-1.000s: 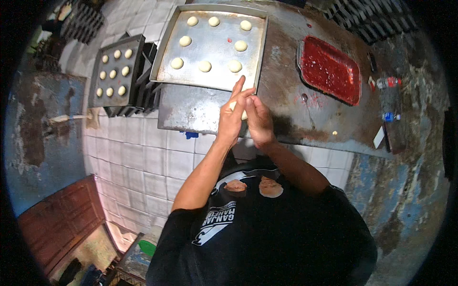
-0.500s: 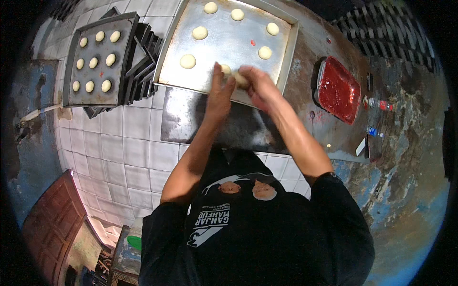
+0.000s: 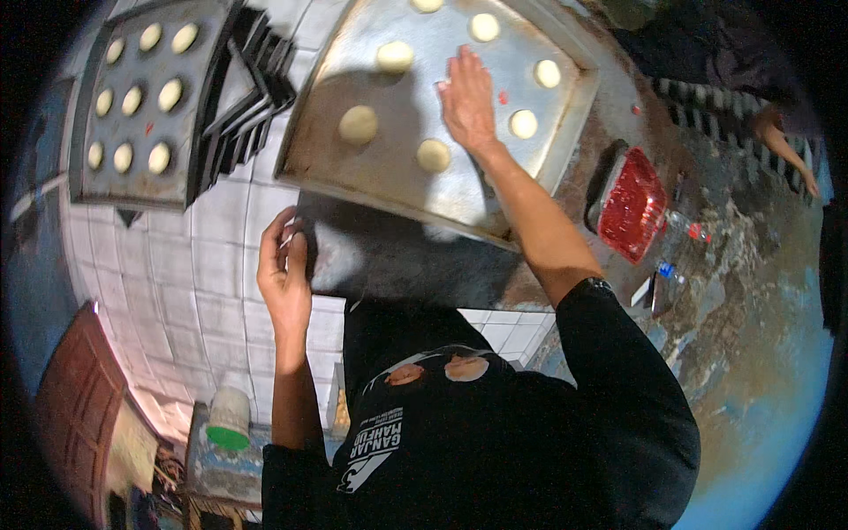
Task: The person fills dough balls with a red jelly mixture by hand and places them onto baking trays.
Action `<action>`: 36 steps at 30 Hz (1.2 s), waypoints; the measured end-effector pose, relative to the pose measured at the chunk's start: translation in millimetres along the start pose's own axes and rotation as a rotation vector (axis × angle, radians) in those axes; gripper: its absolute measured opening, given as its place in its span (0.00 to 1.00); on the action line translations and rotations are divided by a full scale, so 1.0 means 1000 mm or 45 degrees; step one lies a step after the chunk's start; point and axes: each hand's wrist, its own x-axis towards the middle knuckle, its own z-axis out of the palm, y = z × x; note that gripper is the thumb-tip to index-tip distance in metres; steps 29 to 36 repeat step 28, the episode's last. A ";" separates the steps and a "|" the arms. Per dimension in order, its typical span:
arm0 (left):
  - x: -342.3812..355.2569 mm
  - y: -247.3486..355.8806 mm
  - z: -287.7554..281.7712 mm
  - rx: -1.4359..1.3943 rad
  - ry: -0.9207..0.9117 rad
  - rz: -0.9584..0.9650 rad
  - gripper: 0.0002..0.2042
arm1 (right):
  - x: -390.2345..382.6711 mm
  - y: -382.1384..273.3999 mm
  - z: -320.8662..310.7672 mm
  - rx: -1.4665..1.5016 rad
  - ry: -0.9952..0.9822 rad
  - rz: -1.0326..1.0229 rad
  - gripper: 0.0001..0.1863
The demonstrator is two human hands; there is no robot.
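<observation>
A large metal baking tray (image 3: 305, 168) holds several pale round dough balls, one of them the near dough ball (image 3: 433, 155). My right hand (image 3: 468, 104) lies flat over the tray's middle, fingers stretched out and palm down. Whether a dough ball is under that palm is hidden. A small red spot (image 3: 503, 97) shows on the metal beside its fingers. My left hand (image 3: 284, 269) is off the tray, near its close left corner and beside the dark table edge (image 3: 331, 265). Its fingers are loosely bent and apart, with nothing seen in them.
On the left, a dark tray (image 3: 132, 168) of dough balls tops a stack of trays (image 3: 243, 132). A container of red filling (image 3: 632, 208) and bottles (image 3: 698, 231) stand at right. Another person's arm (image 3: 786, 150) shows at far right. A white bucket (image 3: 231, 411) sits lower left.
Both hands were together at the tray's near side, my right hand around a dough ball. They have parted: left moved down and left, right went flat over the middle. The view has shifted.
</observation>
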 end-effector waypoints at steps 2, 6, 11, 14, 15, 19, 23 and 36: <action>0.012 -0.002 0.014 -0.042 -0.029 0.066 0.17 | 0.011 0.001 -0.015 0.039 -0.185 0.002 0.34; 0.024 0.013 0.027 -0.064 -0.069 0.230 0.18 | 0.040 0.045 -0.097 0.918 -0.291 0.635 0.28; 0.044 0.014 0.013 0.151 0.023 0.398 0.18 | 0.028 0.164 -0.117 -0.610 -0.069 0.585 0.12; 0.074 0.019 0.013 0.307 0.055 0.456 0.19 | 0.009 0.213 -0.089 -0.812 -0.116 0.548 0.13; 0.083 0.019 0.014 0.419 0.087 0.495 0.19 | 0.013 0.203 -0.096 -0.726 -0.139 0.629 0.12; 0.116 0.016 0.011 0.934 0.188 0.734 0.23 | -0.027 0.107 -0.184 -0.166 -0.111 0.754 0.11; 0.155 0.005 0.022 0.703 -0.184 0.246 0.20 | -0.197 0.027 -0.226 0.933 -0.335 1.320 0.12; 0.173 -0.008 0.030 0.940 -0.282 0.406 0.20 | -0.598 -0.048 -0.159 0.500 -1.312 1.091 0.17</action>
